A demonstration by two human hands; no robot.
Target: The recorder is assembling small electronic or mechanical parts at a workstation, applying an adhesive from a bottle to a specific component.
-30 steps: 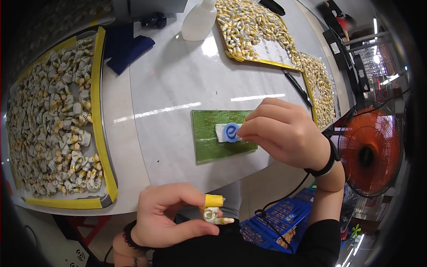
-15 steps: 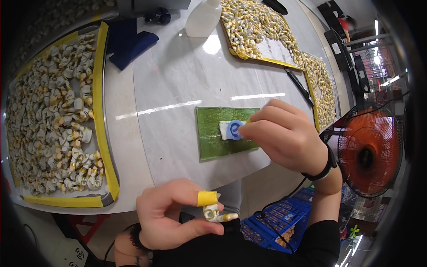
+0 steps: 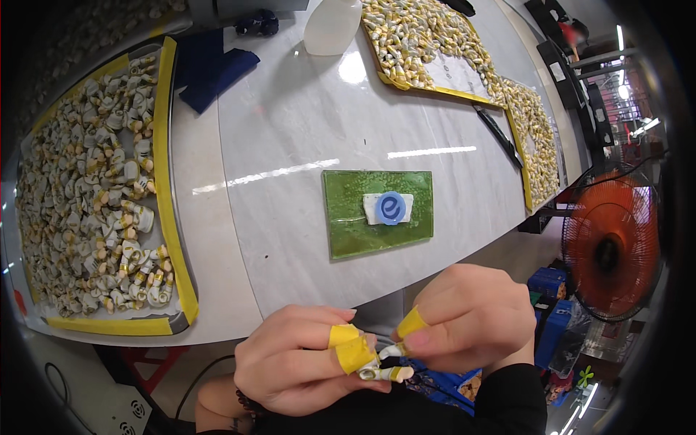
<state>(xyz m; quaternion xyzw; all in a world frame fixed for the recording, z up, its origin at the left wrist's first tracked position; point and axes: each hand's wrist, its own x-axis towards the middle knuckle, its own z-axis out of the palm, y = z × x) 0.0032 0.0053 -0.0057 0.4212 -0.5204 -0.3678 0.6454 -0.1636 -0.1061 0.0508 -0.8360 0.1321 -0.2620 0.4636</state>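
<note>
My left hand (image 3: pixel 290 362), with yellow tape on its fingertips, is closed on a small white doll part (image 3: pixel 384 374) with gold bands and a flesh-coloured tip. Pinched in my right hand (image 3: pixel 475 315), taped yellow on one finger, is a small white limb-like piece (image 3: pixel 391 351), partly hidden by the fingers. Both hands meet in front of the table's near edge, the pieces close together; whether they touch I cannot tell. Beyond them a green slab (image 3: pixel 348 239) lies on the table, bearing a white block (image 3: pixel 370 212) with a round blue cap (image 3: pixel 391 209) on top.
A yellow-edged tray (image 3: pixel 172 239) of white doll parts stands at left. Two trays of smaller parts, one with a taped rim (image 3: pixel 435 90), lie at far right beside a black pen (image 3: pixel 499 135). A translucent bottle (image 3: pixel 332 29) and navy cloth (image 3: pixel 217 80) sit behind; an orange fan (image 3: pixel 607 246) stands right.
My right hand has left the blue cap and come down beside my left hand, now pinching a small white piece. My left hand has shifted slightly right with its doll part.
</note>
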